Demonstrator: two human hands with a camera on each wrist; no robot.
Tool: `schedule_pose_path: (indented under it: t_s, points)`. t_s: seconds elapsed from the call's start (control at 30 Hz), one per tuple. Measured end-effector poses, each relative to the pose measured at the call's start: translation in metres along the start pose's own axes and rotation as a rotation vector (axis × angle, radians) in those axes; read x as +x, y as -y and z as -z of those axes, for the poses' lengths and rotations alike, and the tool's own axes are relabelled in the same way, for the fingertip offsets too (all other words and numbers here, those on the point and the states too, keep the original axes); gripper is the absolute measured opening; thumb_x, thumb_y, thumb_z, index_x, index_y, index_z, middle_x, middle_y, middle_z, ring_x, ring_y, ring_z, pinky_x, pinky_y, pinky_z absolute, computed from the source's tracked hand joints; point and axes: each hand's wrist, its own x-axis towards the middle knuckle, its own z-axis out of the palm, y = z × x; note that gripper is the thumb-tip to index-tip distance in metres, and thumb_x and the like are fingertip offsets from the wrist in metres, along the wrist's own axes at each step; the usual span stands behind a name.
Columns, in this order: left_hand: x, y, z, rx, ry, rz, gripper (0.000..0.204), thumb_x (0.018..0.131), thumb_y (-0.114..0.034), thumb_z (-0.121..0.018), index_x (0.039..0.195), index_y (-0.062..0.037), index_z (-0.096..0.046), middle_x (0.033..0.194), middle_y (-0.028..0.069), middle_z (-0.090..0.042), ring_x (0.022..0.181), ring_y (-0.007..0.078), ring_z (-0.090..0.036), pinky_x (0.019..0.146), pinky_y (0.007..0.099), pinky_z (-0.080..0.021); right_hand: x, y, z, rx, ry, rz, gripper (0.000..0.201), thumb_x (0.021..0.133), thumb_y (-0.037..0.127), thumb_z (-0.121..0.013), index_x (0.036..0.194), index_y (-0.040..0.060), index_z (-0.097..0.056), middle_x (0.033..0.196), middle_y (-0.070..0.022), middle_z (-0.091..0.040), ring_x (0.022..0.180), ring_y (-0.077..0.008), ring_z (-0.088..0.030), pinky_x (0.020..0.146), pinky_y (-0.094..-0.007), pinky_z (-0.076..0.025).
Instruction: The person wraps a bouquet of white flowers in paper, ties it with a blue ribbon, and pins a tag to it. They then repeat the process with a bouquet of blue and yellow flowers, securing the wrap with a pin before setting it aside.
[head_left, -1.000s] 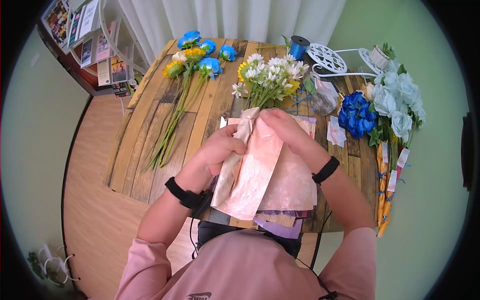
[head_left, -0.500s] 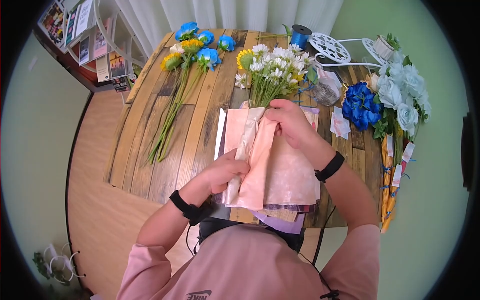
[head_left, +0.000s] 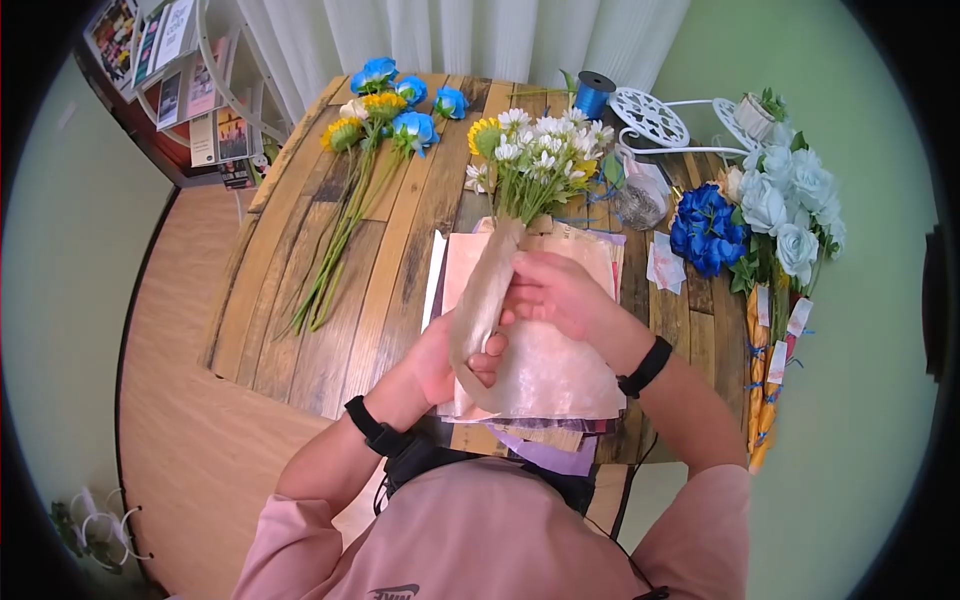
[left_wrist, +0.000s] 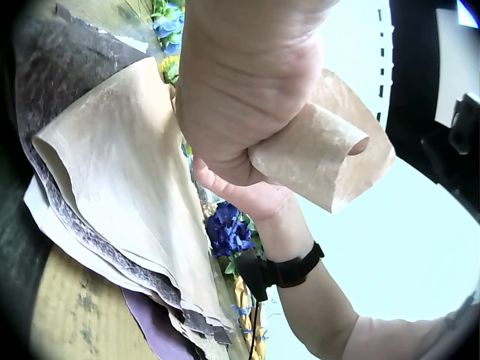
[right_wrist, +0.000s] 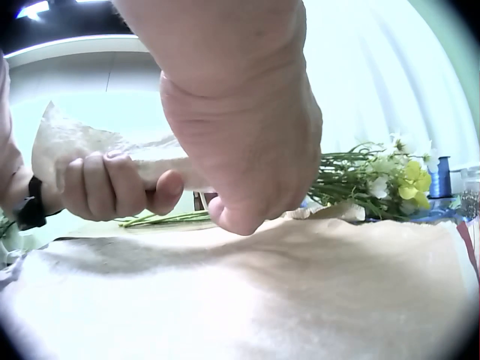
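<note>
A cream-pink sheet of wrapping paper (head_left: 478, 290) forms a tall roll below a bunch of white daisies and yellow flowers (head_left: 540, 150), whose green stems run down into its top. My left hand (head_left: 455, 355) grips the lower part of this roll; its curled fingers (right_wrist: 101, 184) show in the right wrist view. Beside the roll's upper right edge is my right hand (head_left: 560, 295), fingertips right at the paper, though I cannot tell whether they pinch it. Under both hands lies a stack of pink, purple and dark paper sheets (head_left: 560, 380).
Long-stemmed blue flowers (head_left: 415, 130) and sunflowers (head_left: 343, 133) lie on the left of the wooden table (head_left: 330, 270). On the right are a blue ribbon spool (head_left: 594, 95), a white metal stand (head_left: 650, 118), a dark blue bloom (head_left: 708, 230) and pale blue roses (head_left: 790, 190).
My right hand has brought the paper's right edge over to the left and moved lower. The flat sheet has become a narrow roll, with my left hand still holding its lower part.
</note>
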Motion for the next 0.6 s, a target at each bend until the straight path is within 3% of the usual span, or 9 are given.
schedule_pose_path:
  t_s: [0.03, 0.13, 0.2, 0.27, 0.33, 0.4, 0.47, 0.53, 0.6]
  points:
    - [0.001, 0.002, 0.002, 0.0, 0.005, -0.003, 0.036, 0.101, -0.041, -0.04, 0.107, -0.0117, -0.06, 0.073, 0.003, -0.06, 0.05, 0.0111, -0.046, 0.047, 0.0263, -0.039, -0.003, 0.002, -0.009, 0.024, 0.058, -0.089, 0.029, 0.094, 0.026, -0.064, 0.113, 0.0056, -0.056, 0.103, -0.0082, -0.065, 0.082, -0.0183, -0.065, 0.066, -0.0334, -0.052]
    - [0.005, 0.009, -0.002, -0.031, 0.025, 0.018, 0.032, 0.102, -0.038, -0.042, 0.107, -0.0122, -0.061, 0.074, 0.0035, -0.06, 0.053, 0.011, -0.049, 0.049, 0.0258, -0.04, 0.016, -0.007, -0.007, -0.059, 0.111, -0.079, 0.027, 0.094, 0.028, -0.064, 0.108, 0.0048, -0.06, 0.095, -0.0068, -0.066, 0.077, -0.0175, -0.065, 0.062, -0.0337, -0.052]
    - [0.003, 0.015, -0.017, 0.032, -0.163, -0.074, 0.037, 0.103, -0.039, -0.041, 0.116, -0.0085, -0.057, 0.077, 0.0037, -0.059, 0.055, 0.0117, -0.051, 0.049, 0.026, -0.04, 0.033, -0.019, -0.011, -0.003, 0.046, -0.008, 0.026, 0.093, 0.026, -0.065, 0.105, 0.0035, -0.062, 0.09, -0.0065, -0.067, 0.074, -0.0178, -0.066, 0.059, -0.0338, -0.052]
    - [0.001, 0.019, -0.011, -0.049, -0.169, -0.089, 0.037, 0.103, -0.041, -0.041, 0.117, -0.0111, -0.057, 0.08, 0.004, -0.061, 0.058, 0.0148, -0.054, 0.051, 0.0285, -0.044, 0.038, -0.02, -0.016, 0.061, -0.071, 0.037, 0.026, 0.091, 0.022, -0.065, 0.106, 0.0018, -0.061, 0.092, -0.0074, -0.067, 0.076, -0.0189, -0.066, 0.061, -0.0338, -0.053]
    - [-0.016, 0.023, -0.008, 0.026, -0.054, 0.057, 0.036, 0.104, -0.042, -0.04, 0.117, -0.0133, -0.058, 0.081, 0.0039, -0.061, 0.058, 0.016, -0.055, 0.052, 0.0296, -0.045, 0.039, -0.021, -0.02, 0.063, -0.075, 0.049, 0.026, 0.089, 0.02, -0.065, 0.107, 0.0012, -0.061, 0.093, -0.0081, -0.067, 0.076, -0.0195, -0.067, 0.062, -0.0346, -0.054]
    - [-0.032, 0.036, -0.013, 0.139, -0.187, 0.025, 0.037, 0.103, -0.043, -0.039, 0.118, -0.0135, -0.057, 0.08, 0.0036, -0.06, 0.055, 0.0156, -0.051, 0.052, 0.0296, -0.042, 0.036, -0.02, -0.023, 0.068, -0.086, 0.064, 0.026, 0.088, 0.017, -0.064, 0.107, 0.0006, -0.061, 0.093, -0.0087, -0.067, 0.077, -0.0202, -0.067, 0.063, -0.0354, -0.055]
    - [-0.05, 0.043, -0.003, 0.045, -0.115, 0.12, 0.039, 0.103, -0.046, -0.039, 0.112, -0.0139, -0.059, 0.079, 0.0033, -0.061, 0.05, 0.012, -0.043, 0.047, 0.0252, -0.032, 0.034, -0.017, -0.025, 0.024, -0.119, 0.053, 0.028, 0.087, 0.014, -0.062, 0.11, -0.001, -0.06, 0.096, -0.0104, -0.067, 0.083, -0.0219, -0.068, 0.068, -0.0373, -0.057]
    - [-0.068, 0.041, 0.01, 0.057, -0.071, 0.176, 0.045, 0.103, -0.051, -0.037, 0.113, -0.0131, -0.058, 0.08, 0.0025, -0.061, 0.049, 0.0107, -0.039, 0.046, 0.0238, -0.029, 0.032, -0.012, -0.027, 0.003, -0.143, 0.041, 0.029, 0.087, 0.014, -0.062, 0.111, -0.0017, -0.06, 0.097, -0.0112, -0.068, 0.084, -0.0224, -0.069, 0.07, -0.0381, -0.057]
    - [-0.086, 0.036, 0.009, 0.446, -0.313, 0.076, 0.053, 0.102, -0.056, -0.036, 0.123, -0.0119, -0.055, 0.083, 0.0034, -0.059, 0.056, 0.0099, -0.044, 0.049, 0.022, -0.034, 0.035, -0.012, -0.027, -0.024, -0.161, 0.03, 0.03, 0.087, 0.013, -0.062, 0.112, -0.0025, -0.059, 0.098, -0.0121, -0.068, 0.086, -0.0228, -0.069, 0.072, -0.039, -0.058]
